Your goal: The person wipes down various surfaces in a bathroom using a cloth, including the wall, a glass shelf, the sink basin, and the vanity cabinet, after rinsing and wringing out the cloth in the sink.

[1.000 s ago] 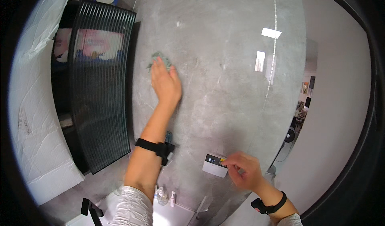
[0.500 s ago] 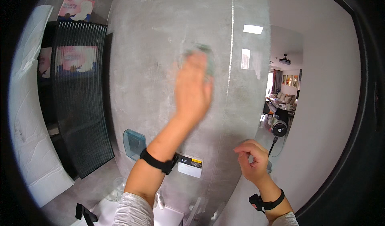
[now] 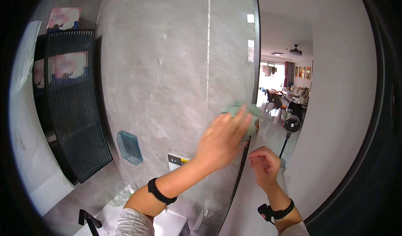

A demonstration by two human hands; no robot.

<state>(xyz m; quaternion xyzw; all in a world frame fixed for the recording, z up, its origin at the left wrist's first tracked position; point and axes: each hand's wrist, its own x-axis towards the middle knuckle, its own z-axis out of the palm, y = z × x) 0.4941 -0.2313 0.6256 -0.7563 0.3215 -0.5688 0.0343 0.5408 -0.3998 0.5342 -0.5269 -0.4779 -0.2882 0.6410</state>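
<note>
My left hand [image 3: 222,141], slightly smeared by motion, presses a green cloth [image 3: 236,109] against a glass-like panel [image 3: 155,93] with a grey stone look. The cloth is bunched under the fingers, close to the panel's dark right edge. My right hand [image 3: 265,165] hangs in the air just right of that edge. Its fingers curl toward the palm, and I see nothing in them. Below and left of my left hand is a small white box with a dark display [image 3: 178,159], partly hidden by my left forearm.
A translucent blue holder [image 3: 130,147] is fixed at the lower left. Further left stands a cabinet with a ribbed dark door [image 3: 73,110], a pink package [image 3: 63,18] on top. A black tap [image 3: 88,222] rises at the bottom. A round fan [image 3: 292,123] stands beyond the right edge.
My left hand has moved down and right with the cloth, from mid-panel to its right edge. My view has shifted right. The right hand stays in about the same place, fingers curled.
</note>
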